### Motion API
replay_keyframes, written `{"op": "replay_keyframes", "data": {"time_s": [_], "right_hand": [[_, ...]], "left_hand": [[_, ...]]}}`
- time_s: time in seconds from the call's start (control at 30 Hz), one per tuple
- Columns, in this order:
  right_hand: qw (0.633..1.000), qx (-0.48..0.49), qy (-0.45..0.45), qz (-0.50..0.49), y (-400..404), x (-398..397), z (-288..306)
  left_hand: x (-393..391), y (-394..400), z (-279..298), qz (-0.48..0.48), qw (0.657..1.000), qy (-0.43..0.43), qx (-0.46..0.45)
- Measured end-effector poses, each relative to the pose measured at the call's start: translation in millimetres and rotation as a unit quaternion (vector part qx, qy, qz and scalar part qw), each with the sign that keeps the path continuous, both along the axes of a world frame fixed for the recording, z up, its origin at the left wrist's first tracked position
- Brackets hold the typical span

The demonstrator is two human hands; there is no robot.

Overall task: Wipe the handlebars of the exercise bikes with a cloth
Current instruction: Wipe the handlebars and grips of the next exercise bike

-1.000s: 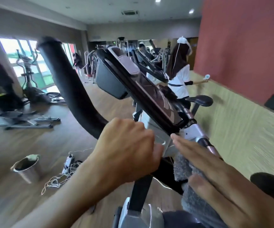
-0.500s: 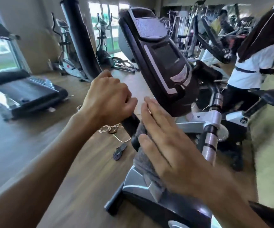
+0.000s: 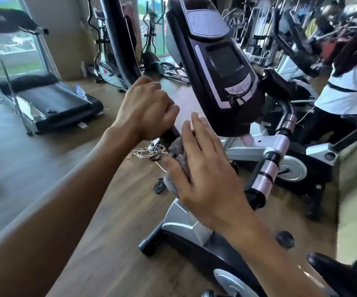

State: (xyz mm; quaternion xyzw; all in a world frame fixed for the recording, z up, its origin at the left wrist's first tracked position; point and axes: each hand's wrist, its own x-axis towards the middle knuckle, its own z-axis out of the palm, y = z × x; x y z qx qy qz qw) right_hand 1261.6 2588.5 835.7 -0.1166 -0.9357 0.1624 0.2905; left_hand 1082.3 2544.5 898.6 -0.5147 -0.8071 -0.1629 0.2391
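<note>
Under the left hand [image 3: 146, 108], handlebar [image 3: 119, 37] steeply upright, cloth [image 3: 178, 151] below.

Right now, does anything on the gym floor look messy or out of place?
Yes. A tangle of white cord lies loose on the wooden floor just beyond the bike, and a dark sandal sits on its own nearby. Both lie loose beside the bike, where someone could trip.

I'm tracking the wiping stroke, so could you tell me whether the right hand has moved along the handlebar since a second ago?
Yes. The right hand with the cloth has slid up the handlebar toward the gripping left hand.
</note>
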Motion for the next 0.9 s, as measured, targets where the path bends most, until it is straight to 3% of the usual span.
{"op": "replay_keyframes", "data": {"time_s": [0.1, 0.2, 0.3, 0.4, 0.5, 0.67, 0.9], "right_hand": [[0.998, 0.046, 0.042, 0.02, 6.5, 34.6, -31.2], [0.988, 0.071, 0.098, 0.092, 23.3, 63.1, -52.7], [0.978, -0.037, 0.15, 0.139, 56.9, 87.1, -57.8], [0.981, -0.119, 0.144, 0.06, 98.1, 97.3, -58.5], [0.996, -0.051, 0.053, 0.049, 100.4, 90.9, -72.8], [0.996, -0.004, 0.083, 0.024, 50.9, 76.3, -77.2], [0.969, 0.133, 0.09, 0.188, 122.2, 75.5, -77.7]], "left_hand": [[0.9, 1.1, -6.5, 0.016, 0.999, -0.019, 0.036], [13.0, 0.8, -11.9, 0.01, 0.991, -0.095, 0.089], [45.0, -7.7, -13.1, -0.002, 0.978, -0.164, 0.128], [84.0, -11.9, -24.2, 0.051, 0.981, -0.154, 0.104], [111.5, -0.7, -40.8, 0.131, 0.984, -0.103, 0.063], [120.9, 11.6, -43.2, 0.221, 0.974, -0.043, 0.038], [136.1, 16.6, -41.7, 0.322, 0.944, -0.027, -0.065]]}}
